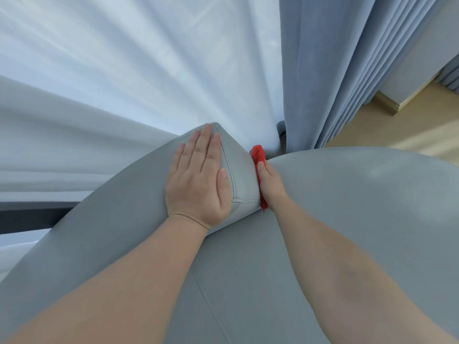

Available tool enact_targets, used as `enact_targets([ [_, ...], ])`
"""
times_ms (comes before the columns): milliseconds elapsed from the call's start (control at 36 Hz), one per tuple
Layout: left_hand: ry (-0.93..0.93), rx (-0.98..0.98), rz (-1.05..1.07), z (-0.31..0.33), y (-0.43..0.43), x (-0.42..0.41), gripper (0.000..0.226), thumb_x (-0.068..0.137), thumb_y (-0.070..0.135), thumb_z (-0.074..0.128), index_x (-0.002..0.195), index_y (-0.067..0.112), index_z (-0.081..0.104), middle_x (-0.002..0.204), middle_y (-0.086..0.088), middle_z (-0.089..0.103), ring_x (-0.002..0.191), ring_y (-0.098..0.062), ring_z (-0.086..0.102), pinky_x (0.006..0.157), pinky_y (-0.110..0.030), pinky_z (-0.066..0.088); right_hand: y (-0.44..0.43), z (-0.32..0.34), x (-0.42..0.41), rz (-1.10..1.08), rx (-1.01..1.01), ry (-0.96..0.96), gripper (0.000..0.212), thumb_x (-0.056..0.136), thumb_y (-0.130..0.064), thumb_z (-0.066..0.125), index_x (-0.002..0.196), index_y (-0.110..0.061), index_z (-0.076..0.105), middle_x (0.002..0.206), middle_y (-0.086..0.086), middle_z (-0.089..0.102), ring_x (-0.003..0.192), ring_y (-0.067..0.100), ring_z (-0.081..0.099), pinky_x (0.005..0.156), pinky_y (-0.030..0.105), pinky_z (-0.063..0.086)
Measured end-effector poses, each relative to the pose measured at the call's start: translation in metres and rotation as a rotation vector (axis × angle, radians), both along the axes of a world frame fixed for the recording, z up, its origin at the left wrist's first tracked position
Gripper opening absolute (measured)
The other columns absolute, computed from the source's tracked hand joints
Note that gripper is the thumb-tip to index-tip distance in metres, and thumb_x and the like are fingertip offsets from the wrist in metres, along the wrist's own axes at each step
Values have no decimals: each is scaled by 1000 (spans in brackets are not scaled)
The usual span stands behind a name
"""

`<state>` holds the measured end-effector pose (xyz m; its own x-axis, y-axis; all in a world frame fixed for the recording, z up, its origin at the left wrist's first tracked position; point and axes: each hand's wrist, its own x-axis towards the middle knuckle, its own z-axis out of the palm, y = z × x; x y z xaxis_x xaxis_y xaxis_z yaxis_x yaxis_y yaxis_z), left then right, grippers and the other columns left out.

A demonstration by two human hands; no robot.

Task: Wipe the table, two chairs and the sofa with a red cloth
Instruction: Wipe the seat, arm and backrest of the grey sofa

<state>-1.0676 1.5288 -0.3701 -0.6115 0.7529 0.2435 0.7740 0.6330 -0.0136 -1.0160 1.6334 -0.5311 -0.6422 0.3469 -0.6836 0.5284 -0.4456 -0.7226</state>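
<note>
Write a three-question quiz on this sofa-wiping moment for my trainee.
1. True or false: the left hand lies flat on the grey cushion.
2. Which holds the red cloth? A: left hand. B: right hand.
3. Fill in: the curtain right of the white sheer is ____.
Key: 1 true; 2 B; 3 blue.

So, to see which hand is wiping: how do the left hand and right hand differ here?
The left hand lies flat, fingers straight, on top of the grey sofa cushion. The right hand holds the red cloth against the cushion's end. The left hand shows its whole back, while the right hand is seen edge-on, its fingers hidden in the gap beside the sofa arm. Both are bare and work at the same cushion.
</note>
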Motion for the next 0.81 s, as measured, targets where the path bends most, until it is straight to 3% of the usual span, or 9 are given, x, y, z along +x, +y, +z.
enact_targets([
  [28,3,1,-2,0,0,0,56,92,25,29,136,-3,46,145,-18,42,136,-28,36,115,-40,23,0,-5,0,3,7,-25,45,95,-61,31,136,-50,46,125,-20,60,105,11,61,46,16,50],
  [83,12,6,-7,-1,-1,-1,56,92,25,29,136,-3,46,145,-18,42,136,-28,36,115,-40,23,-1,-7,-2,-40,-6,-32,44,98,-57,31,138,-45,48,126,-19,59,109,10,58,73,30,57],
  [111,15,9,-8,-1,-1,-1,56,92,25,29,136,-3,46,145,-18,42,136,-28,36,115,-40,24,-2,-9,-3,-71,-19,-24,44,99,-54,32,138,-41,49,128,-18,59,112,8,56,87,32,52],
  [194,15,12,-7,-1,-1,-1,56,91,25,30,137,-3,46,145,-17,42,136,-28,36,115,-39,22,-4,-8,-2,-123,-59,1,42,101,-48,36,136,-33,55,124,-16,60,114,6,55,99,30,45],
  [333,3,10,1,-1,0,0,56,92,26,29,137,-3,46,145,-18,42,136,-29,36,115,-41,24,-6,15,6,-99,-8,76,29,100,-47,38,115,-46,62,105,-26,65,97,-5,61,85,30,54],
  [389,2,6,3,-1,-1,0,56,91,26,30,137,-3,46,144,-18,43,135,-29,37,114,-41,25,-6,31,9,-68,19,159,29,102,-44,36,120,-52,57,112,-32,62,103,-12,57,92,26,50],
  [472,-3,2,6,0,-1,0,56,91,26,30,136,-2,46,144,-18,43,135,-29,38,115,-41,24,-5,61,9,-66,77,371,36,106,-29,34,138,-38,48,136,-27,51,127,-9,43,111,25,35],
  [583,-22,-4,19,1,-1,1,56,92,26,29,136,-2,47,145,-17,43,136,-29,38,116,-39,22,-6,95,9,-72,158,602,40,106,-17,33,144,-18,43,145,-13,46,135,1,39,115,29,29],
  [806,-143,149,81,12,-5,9,51,91,21,33,131,-5,51,137,-20,50,129,-32,47,113,-34,26,3,149,3,153,446,577,46,102,-32,35,145,-19,42,153,-4,38,145,11,24,120,39,17],
])
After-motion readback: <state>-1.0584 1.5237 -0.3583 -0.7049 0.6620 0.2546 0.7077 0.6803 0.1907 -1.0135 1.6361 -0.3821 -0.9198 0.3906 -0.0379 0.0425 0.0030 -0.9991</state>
